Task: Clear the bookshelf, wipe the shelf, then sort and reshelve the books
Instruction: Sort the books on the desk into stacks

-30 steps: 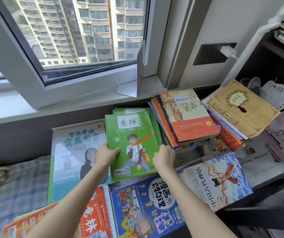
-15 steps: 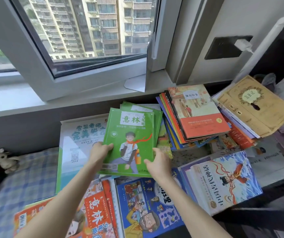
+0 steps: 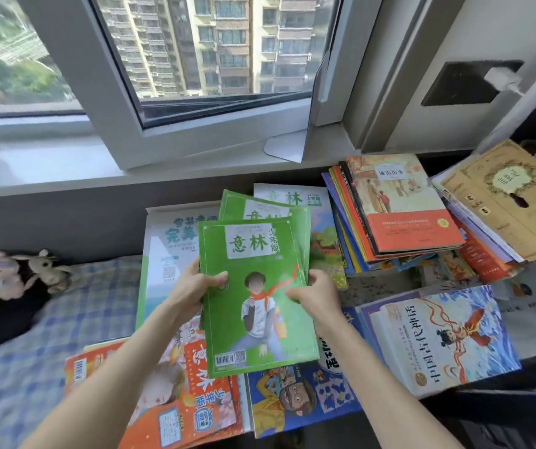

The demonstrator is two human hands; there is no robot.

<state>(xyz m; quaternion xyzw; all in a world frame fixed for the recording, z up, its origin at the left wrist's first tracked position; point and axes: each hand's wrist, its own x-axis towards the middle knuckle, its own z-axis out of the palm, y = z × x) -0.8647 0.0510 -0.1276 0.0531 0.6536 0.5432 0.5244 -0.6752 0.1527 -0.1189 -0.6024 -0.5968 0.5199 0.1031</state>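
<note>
– Hands first: what did each one do?
– The left hand (image 3: pixel 195 286) gripped the left edge of the green magazine (image 3: pixel 253 322), with the thumb curled onto the cover and the other fingers hidden under it. The right hand (image 3: pixel 312 294) pinched the right edge in the same way, thumb on top.
– And where was the magazine?
– It was lifted and a little tilted, above the books spread below the windowsill (image 3: pixel 49 166). Its lower part covered a piece of an orange magazine (image 3: pixel 195 393) and of a blue comic book (image 3: pixel 299 400).
– Was it alone in the grip?
– More green magazines (image 3: pixel 260 205) fanned out behind its top edge. I could not tell whether the hands held all of them.
– What lay around?
– A white and green workbook (image 3: pixel 169 241) was at the left. A stack of books (image 3: pixel 399 209) with an orange-red cover on top was at the right, and beside it a tan book (image 3: pixel 499 196) lay on another pile. A book with blue waves (image 3: pixel 438 338) lay near the right forearm.
– And farther away?
– Plush toys (image 3: pixel 17 273) sat at the far left, by the checked sheet (image 3: pixel 66 319). A white plug (image 3: pixel 503 79) was in a dark wall socket (image 3: pixel 461 85).
</note>
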